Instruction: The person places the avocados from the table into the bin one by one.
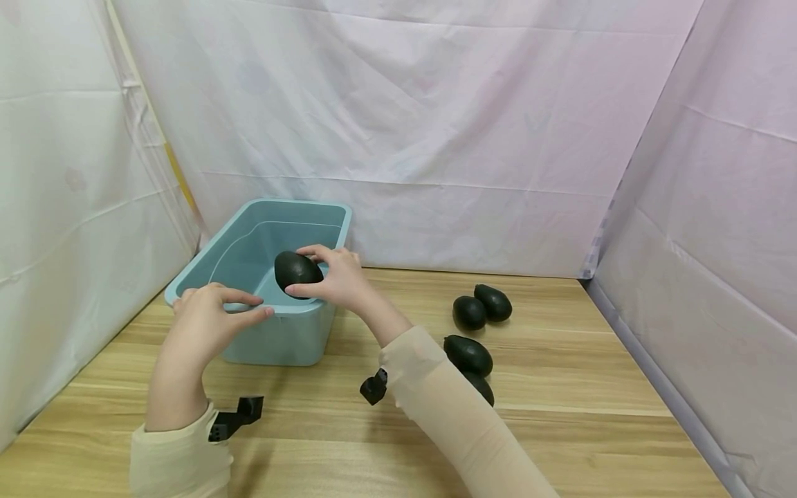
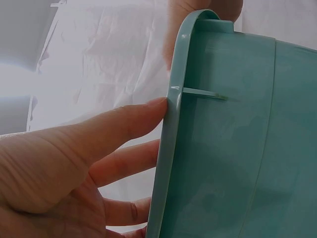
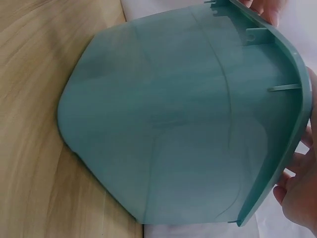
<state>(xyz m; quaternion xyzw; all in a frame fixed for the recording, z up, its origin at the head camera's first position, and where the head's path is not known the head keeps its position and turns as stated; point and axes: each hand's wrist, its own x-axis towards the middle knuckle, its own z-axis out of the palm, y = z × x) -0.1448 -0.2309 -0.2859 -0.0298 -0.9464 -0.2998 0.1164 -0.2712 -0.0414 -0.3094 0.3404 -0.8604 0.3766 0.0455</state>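
Note:
In the head view my right hand grips a dark avocado, thumb below and fingers over the top. The avocado is inside the front right part of a blue-green plastic bin, near rim height. My left hand is at the bin's front left rim, thumb and forefinger extended with a gap between them. The left wrist view shows the left thumb at the rim, the other fingertips hidden behind it. In the right wrist view the bin's outer wall hides the avocado; part of the right hand shows beyond the rim.
To the right of the bin, a pair of avocados lies on the wooden table. Two more avocados lie closer, one partly hidden by the right sleeve. Pale cloth hangs behind and at both sides.

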